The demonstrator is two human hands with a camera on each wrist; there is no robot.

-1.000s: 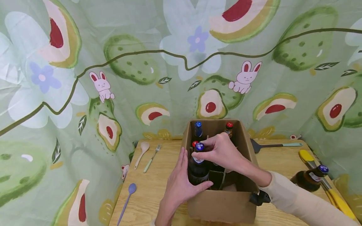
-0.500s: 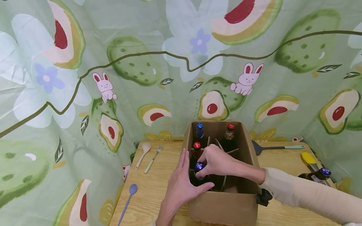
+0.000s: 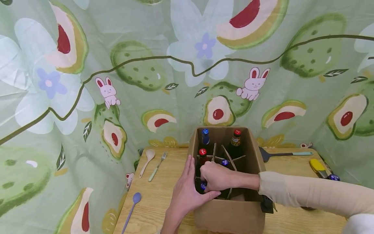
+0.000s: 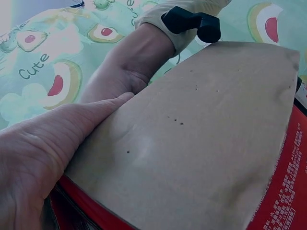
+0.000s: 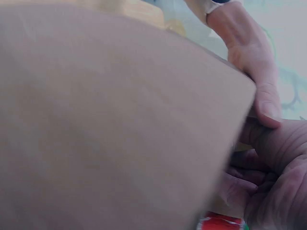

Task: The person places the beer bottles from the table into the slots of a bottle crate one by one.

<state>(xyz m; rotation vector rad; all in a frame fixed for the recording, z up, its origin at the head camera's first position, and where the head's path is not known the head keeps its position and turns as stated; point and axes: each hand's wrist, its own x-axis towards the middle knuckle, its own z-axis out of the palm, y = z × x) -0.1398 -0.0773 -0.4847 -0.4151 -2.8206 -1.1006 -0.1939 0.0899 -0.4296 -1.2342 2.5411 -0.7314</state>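
An open cardboard box (image 3: 229,216) with card dividers stands on the wooden table. Its front left corner is steadied by my left hand (image 3: 185,195), with straight fingers along the left wall and the thumb over the front edge. Inside that corner my right hand (image 3: 217,175) holds the top of a dark glass bottle with a blue cap (image 3: 203,186). The bottle's body is hidden in the compartment. Just behind it is a bottle with a red cap (image 3: 203,152). Another blue cap (image 3: 224,162) shows in the middle column.
At the back of the box stand a blue-capped bottle (image 3: 205,136) and a red-capped bottle (image 3: 236,138). Left lie a cream spoon (image 3: 150,154), a fork (image 3: 158,166) and a blue spoon (image 3: 136,198). Right are a spatula (image 3: 265,154), a yellow brush (image 3: 317,165) and a mostly hidden bottle (image 3: 334,177).
My right hand has lowered the blue-capped bottle into the front left compartment, so only its cap shows. My left hand has stayed on the box corner.
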